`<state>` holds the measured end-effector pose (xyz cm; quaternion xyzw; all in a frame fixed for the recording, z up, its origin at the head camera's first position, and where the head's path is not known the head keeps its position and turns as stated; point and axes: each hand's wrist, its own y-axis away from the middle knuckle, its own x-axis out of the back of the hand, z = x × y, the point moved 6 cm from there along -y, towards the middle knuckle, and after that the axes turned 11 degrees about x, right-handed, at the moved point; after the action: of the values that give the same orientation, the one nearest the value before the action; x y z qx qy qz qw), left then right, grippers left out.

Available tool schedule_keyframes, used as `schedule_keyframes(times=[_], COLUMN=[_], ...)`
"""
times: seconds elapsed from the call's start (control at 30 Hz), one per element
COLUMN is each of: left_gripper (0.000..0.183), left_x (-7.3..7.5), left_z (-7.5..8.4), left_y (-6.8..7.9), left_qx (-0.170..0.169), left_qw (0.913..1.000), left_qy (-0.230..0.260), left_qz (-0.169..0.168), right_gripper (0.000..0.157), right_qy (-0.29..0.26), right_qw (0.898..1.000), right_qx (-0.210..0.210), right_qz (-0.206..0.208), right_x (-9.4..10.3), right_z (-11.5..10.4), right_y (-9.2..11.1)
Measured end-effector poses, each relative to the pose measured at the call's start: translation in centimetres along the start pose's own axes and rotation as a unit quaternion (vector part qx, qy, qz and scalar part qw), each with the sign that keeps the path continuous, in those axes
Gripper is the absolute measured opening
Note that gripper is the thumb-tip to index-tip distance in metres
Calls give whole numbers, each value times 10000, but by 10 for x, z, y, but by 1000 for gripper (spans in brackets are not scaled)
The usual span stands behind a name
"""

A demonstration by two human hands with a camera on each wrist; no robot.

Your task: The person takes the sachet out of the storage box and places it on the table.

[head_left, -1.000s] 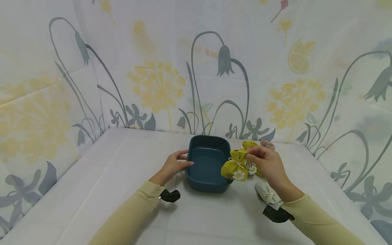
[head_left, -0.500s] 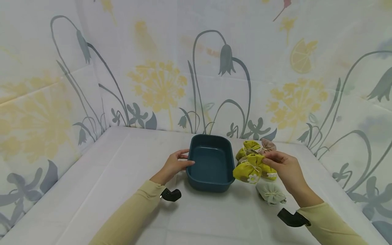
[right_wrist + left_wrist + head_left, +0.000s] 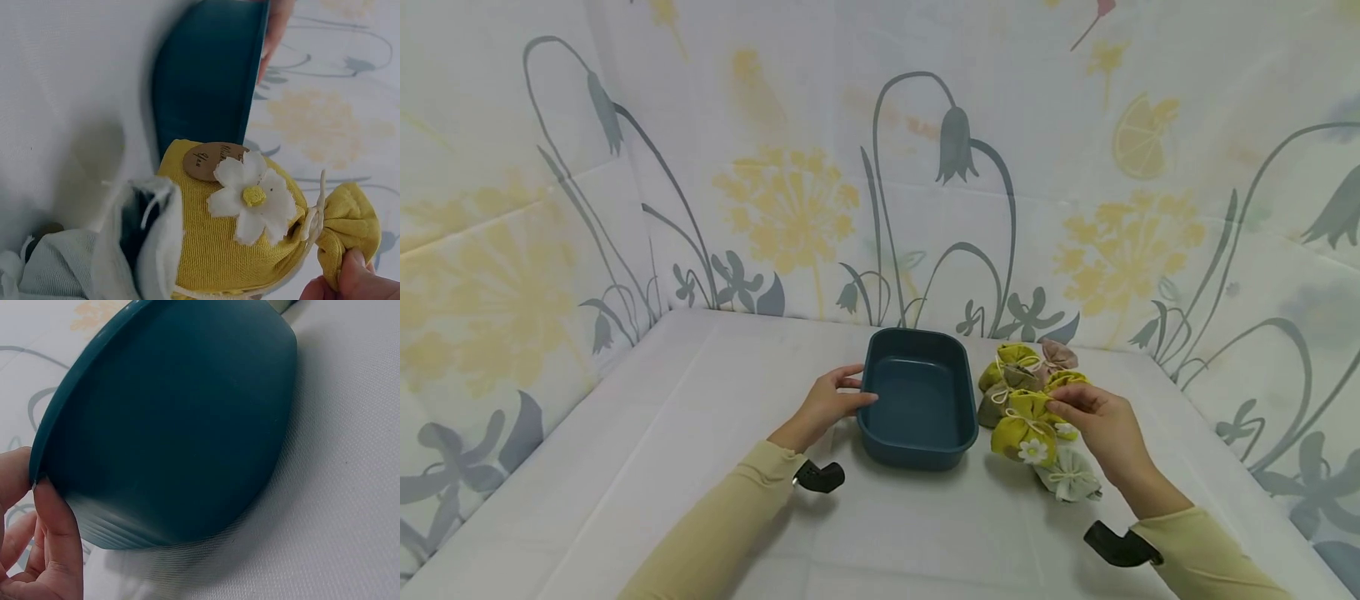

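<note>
A teal rectangular basin [image 3: 917,458] stands mid-table, with nothing inside it. My left hand [image 3: 829,406] pinches its left rim, thumb on one side and fingers on the other, as the left wrist view shows close up. To the right, my right hand [image 3: 1101,425] pinches the gathered top of a yellow drawstring sachet [image 3: 1024,440] bearing a white fabric flower [image 3: 253,197] and a small brown tag [image 3: 212,161]. The sachet hangs beside the basin's right wall, overlapping a pale green sachet [image 3: 1071,475] in the head view.
Behind the held sachet cluster another yellow sachet [image 3: 1009,357], a brown-grey sachet [image 3: 992,408] and a pinkish sachet [image 3: 1058,354]. A further yellow sachet [image 3: 1066,379] is partly hidden by my right hand. White cloth [image 3: 737,358] covers the table; a flower-printed curtain [image 3: 820,167] rises behind.
My right hand has carried the yellow sachet from over the basin's right edge rightward, then slightly down toward the other sachets. The left hand keeps its place on the rim.
</note>
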<state>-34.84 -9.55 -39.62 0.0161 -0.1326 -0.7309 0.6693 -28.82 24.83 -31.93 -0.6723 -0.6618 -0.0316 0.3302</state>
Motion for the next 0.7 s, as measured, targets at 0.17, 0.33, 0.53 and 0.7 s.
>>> schedule_keyframes(times=[0.17,0.33,0.53,0.7], left_gripper=[60,59,61,61], left_x=[-1,-1,-1,0], left_z=[20,22,5,-2], left_y=[23,24,6,-1], left_qx=[-9,-2,-42,-14], left_qw=[9999,9999,9999,10000], left_qy=[-49,-100,56,89], left_qz=[-97,-63,-87,37], right_gripper=[26,24,24,24], right_qy=[92,76,130,103], right_qw=[9999,9999,9993,9992], right_qx=[116,88,-244,-334], right_qz=[-6,-93,-236,-217], right_x=[-6,-13,-19,-20], right_z=[0,1,9,15], right_y=[-4,-6,-5,-5])
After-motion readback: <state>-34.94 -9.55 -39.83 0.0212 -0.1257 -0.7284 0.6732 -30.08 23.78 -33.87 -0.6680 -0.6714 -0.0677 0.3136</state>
